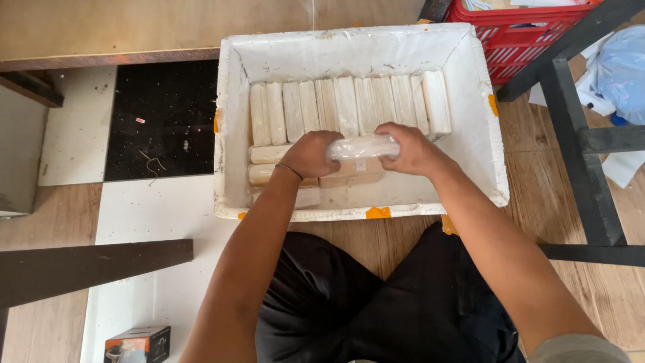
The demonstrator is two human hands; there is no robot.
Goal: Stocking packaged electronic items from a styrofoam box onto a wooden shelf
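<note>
1. Nearest the camera are the person's crossed legs in black cloth, seated on the wooden floor [403, 235], with both forearms reaching forward over the near rim of a white foam box [484, 134].
2. The left hand [309, 153] and the right hand [410, 148] hold one clear-wrapped pale block [363, 145] between them, lengthwise across the box, one hand at each end.
3. The fingers of both hands are curled shut around the ends of the wrapped block; the left wraps its left end, the right covers its right end, and only the middle stretch of wrap shows between them.
4. The wrapped block sits just above the near part of the box, over a few stacked blocks [275, 165] lying sideways; whether it touches them cannot be told.
5. Beyond the hands, a row of upright blocks [349, 104] runs nearly wall to wall across the box.
6. Open room: bare box bottom shows to the right of the hands, between the sideways blocks and the right wall, and a strip lies free behind the row at the far wall.
7. Around the box: a black floor panel [161, 121] to the left, a dark metal frame [578, 134] to the right, a red plastic crate [531, 33] at the far right corner.
</note>
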